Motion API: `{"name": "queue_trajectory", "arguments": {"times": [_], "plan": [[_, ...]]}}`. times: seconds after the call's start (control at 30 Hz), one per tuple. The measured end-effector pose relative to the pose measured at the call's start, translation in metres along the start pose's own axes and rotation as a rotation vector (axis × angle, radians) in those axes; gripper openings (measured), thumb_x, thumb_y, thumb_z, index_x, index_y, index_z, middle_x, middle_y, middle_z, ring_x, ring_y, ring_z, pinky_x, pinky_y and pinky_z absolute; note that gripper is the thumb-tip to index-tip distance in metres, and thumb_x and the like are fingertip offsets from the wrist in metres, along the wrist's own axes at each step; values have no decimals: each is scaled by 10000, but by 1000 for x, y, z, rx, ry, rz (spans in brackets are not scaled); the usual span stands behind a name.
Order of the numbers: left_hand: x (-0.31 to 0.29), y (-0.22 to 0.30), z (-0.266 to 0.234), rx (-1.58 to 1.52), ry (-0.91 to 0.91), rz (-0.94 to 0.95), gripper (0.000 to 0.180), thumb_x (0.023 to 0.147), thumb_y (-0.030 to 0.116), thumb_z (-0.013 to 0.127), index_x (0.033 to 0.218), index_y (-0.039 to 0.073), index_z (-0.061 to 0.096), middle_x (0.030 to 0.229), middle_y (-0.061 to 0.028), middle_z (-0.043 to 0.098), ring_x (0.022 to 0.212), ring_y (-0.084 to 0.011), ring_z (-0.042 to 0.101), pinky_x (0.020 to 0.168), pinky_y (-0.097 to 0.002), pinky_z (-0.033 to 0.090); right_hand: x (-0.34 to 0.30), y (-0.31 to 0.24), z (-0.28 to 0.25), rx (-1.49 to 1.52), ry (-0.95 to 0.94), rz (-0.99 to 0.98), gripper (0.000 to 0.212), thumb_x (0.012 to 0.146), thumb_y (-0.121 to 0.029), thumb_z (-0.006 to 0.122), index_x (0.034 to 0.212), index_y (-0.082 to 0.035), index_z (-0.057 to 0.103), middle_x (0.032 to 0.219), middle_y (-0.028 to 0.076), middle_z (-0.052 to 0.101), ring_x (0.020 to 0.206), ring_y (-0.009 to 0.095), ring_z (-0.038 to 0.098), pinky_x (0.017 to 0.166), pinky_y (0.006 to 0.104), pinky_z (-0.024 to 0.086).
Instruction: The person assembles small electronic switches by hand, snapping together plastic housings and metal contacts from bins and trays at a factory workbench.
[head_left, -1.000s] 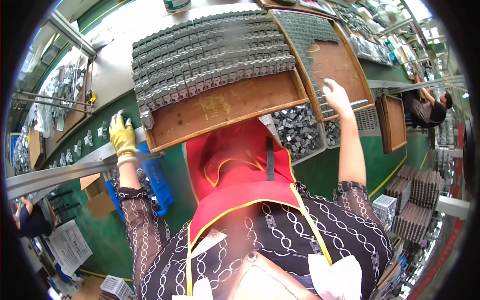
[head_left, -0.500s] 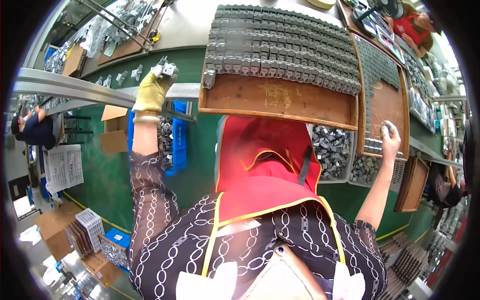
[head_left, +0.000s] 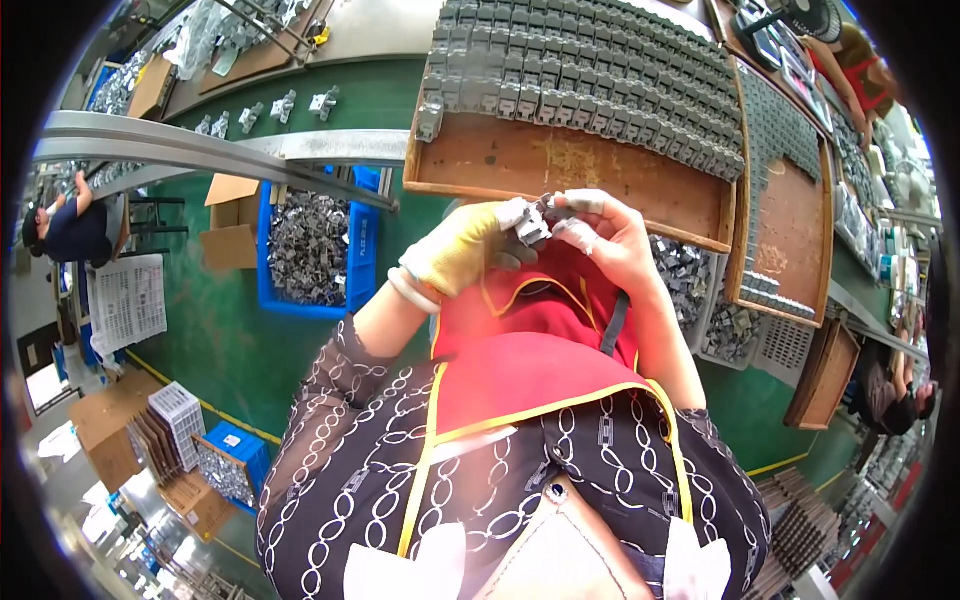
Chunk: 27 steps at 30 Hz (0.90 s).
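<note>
My left hand, in a yellow glove, had its fingers closed round the grey part. Right hand, ungloved, white wraps on the tips: fingers curled nearly together at the part's right side, couldn't tell whether they had hold of it. Part was up over my red apron, tilted, by the near rim of the wide tray.

Risks, my judgement: glove looked bulky, so a loose hold could let the part roll and drop to apron or floor. An off-axis push from the right could twist it out or nip a fingertip; wraps would dull the feel. A wrist against the tray rim could jog the packed rows; the lone end part, out front at the left, looked easiest to knock.

Writing: white characters on the blue bin, too small to read. Pale label on another bin, same. Couldn't make out any marking on the part
</note>
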<state>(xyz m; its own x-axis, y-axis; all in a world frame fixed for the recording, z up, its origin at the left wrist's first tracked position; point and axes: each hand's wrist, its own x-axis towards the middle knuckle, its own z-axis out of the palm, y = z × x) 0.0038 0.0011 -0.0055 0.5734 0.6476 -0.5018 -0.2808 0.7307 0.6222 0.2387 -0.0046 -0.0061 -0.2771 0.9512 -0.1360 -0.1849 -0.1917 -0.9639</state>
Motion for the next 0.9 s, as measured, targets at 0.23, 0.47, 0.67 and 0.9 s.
{"name": "queue_trajectory", "arguments": {"times": [0.23,0.47,0.67,0.9], "plan": [[-10,-3,2,171,56,-6,394,974,363,637,1125,3,691,985,-74,716,814,-181,691,685,-312,562,-11,19,-3,-146,6,32,181,889,64,711,1065,23,728,1085,94,734,996,129,680,899,280,572],[-15,6,-4,230,-117,-163,454,982,412,612,1120,-15,681,921,-147,722,732,-216,710,603,-288,548,-20,45,-11,142,13,35,246,843,113,725,1069,17,712,1091,91,716,1031,197,687,938,343,572],[-21,5,-16,264,-251,-175,502,952,468,634,1108,-4,707,900,-118,737,713,-169,707,616,-260,535,-18,12,-5,132,-275,360,489,840,16,773,1299,2,607,1165,61,665,1122,162,637,975,331,541],[-33,8,-3,331,-99,-74,396,949,331,683,1125,-23,697,934,-101,726,756,-170,703,667,-262,547,-18,16,13,-467,-212,-118,517,850,52,736,1345,-13,603,1235,105,670,1130,186,638,1002,327,497]]}}
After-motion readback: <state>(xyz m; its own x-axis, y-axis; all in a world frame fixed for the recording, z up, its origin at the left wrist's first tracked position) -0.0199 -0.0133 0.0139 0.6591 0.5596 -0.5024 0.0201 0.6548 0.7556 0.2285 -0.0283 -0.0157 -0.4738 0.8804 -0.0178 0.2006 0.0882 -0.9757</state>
